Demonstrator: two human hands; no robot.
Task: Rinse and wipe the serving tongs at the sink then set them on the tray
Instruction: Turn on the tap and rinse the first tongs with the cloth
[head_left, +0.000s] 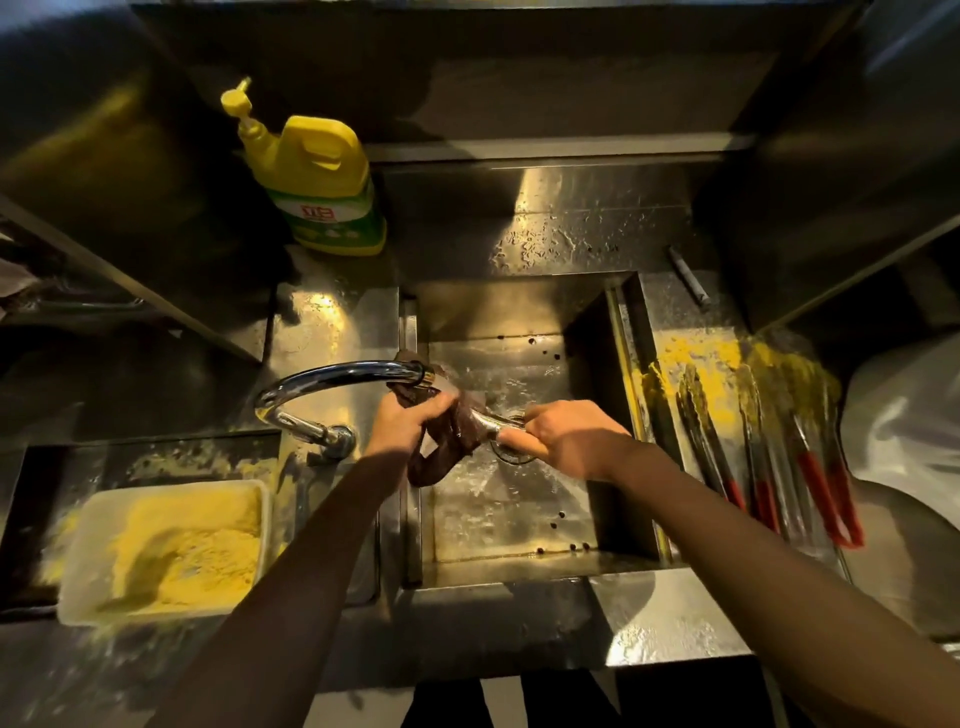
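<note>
Apparently mid-wipe: left hand gripped a cloth around the tongs, right hand clasped their other end; next needed a lift rightward to the tray.

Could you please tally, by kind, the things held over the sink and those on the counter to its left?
Tongs: 1
Cloth: 1
Tap: 1
Detergent bottle: 1
Tub of yellow crumbs: 1
Total: 5
</note>
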